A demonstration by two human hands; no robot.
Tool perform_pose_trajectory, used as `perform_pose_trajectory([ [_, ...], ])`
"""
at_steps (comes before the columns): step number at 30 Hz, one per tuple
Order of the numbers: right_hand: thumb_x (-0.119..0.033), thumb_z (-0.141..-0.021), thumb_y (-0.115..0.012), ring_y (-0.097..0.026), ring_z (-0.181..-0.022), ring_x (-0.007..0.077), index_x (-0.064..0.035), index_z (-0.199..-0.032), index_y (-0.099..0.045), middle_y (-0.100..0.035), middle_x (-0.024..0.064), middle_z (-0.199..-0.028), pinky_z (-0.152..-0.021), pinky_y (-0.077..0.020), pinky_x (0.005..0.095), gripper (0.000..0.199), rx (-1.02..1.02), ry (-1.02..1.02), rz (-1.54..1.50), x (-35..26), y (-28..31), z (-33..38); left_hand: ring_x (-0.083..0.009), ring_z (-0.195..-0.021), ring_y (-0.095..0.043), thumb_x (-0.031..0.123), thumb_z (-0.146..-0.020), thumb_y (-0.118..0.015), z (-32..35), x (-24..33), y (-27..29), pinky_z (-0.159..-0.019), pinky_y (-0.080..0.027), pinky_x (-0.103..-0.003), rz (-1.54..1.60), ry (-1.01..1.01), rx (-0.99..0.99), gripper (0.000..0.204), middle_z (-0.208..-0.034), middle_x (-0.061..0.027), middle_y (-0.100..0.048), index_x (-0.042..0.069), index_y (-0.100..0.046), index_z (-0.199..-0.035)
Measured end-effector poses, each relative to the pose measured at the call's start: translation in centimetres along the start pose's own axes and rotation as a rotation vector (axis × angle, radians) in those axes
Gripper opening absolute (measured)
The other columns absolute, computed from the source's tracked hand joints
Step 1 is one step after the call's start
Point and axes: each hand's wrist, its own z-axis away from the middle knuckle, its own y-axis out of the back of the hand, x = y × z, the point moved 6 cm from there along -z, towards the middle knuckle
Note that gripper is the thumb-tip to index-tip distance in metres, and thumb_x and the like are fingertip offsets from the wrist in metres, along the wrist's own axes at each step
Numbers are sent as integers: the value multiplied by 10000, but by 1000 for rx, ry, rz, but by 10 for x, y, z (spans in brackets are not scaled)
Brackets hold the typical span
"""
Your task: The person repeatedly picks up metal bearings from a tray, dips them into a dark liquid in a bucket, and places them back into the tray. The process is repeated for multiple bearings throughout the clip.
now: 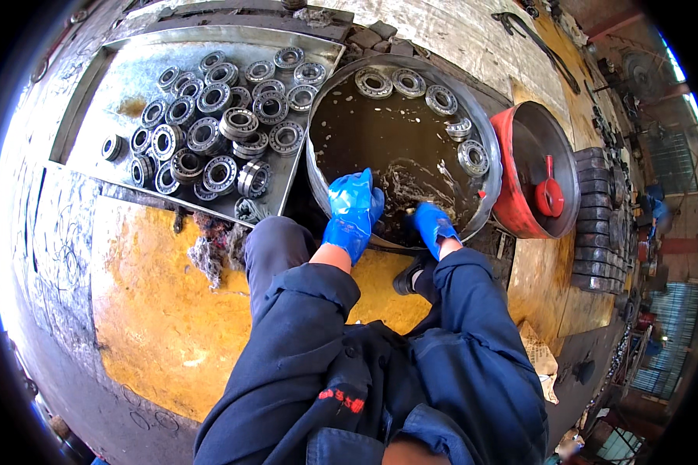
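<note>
A wide metal tub (316,167) of murky brown liquid (364,128) stands in front of me. My left hand (353,209), in a blue rubber glove, is closed in a fist over the tub's near left side; whatever it grips is hidden. My right hand (434,223), gloved alike, curls down at the near right side, its fingertips at the liquid. Something small and pale shows by those fingertips, too unclear to name. Ripples and froth (403,182) spread between the hands. Several roller bearings, among them one bearing (473,157), sit along the tub's far and right inner edge.
To the left, a shallow metal tray (85,105) bears many roller bearings (205,135). A red-sided round basin (512,174) with a red scoop (549,194) stands right of the tub. Dark stacked blocks (593,221) lie beyond it. Dirty rags (208,260) lie near my left knee.
</note>
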Motion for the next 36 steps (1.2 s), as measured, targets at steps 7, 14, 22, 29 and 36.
perform_pose_trajectory([
  [7,-292,-967,-574,-703,-1117,308,-131,-1128,-774,-740,137,-1158,-910,-548,446,302,-135,162,573,-24,-13,-20,-349,-878,-711,247,-762,-703,-1,3,-2,-833,-557,-460,6,-15,-17,345,-933,-148,-745,52,-730,-1046],
  [14,-282,-935,-616,-684,-1098,375,-88,-1086,-774,-725,187,-1136,-907,-555,439,293,9,-39,140,9,-20,-34,-345,-936,-710,276,-782,-695,-2,-3,-7,-878,-550,-460,-3,21,-94,423,-991,-158,-748,47,-721,-1137],
  [22,-305,-907,-661,-701,-1039,381,-81,-1070,-768,-730,207,-1077,-854,-556,505,297,-199,247,568,-42,-18,-11,-348,-849,-706,238,-760,-712,-1,2,0,-800,-555,-464,-9,-15,-26,239,-879,-138,-733,67,-704,-927],
  [29,-312,-920,-654,-702,-1007,421,-44,-1005,-778,-727,235,-1048,-825,-563,479,307,54,148,115,26,-25,-28,-346,-928,-707,302,-801,-687,-1,1,-10,-868,-547,-456,-33,-21,-39,425,-980,-151,-745,57,-708,-1148],
  [36,-283,-940,-622,-710,-1020,377,-78,-1077,-770,-733,189,-1113,-854,-563,459,288,-95,161,442,-31,-6,-21,-336,-942,-710,297,-795,-681,-3,0,-1,-875,-551,-450,-23,36,-145,439,-996,-148,-748,56,-714,-1161],
])
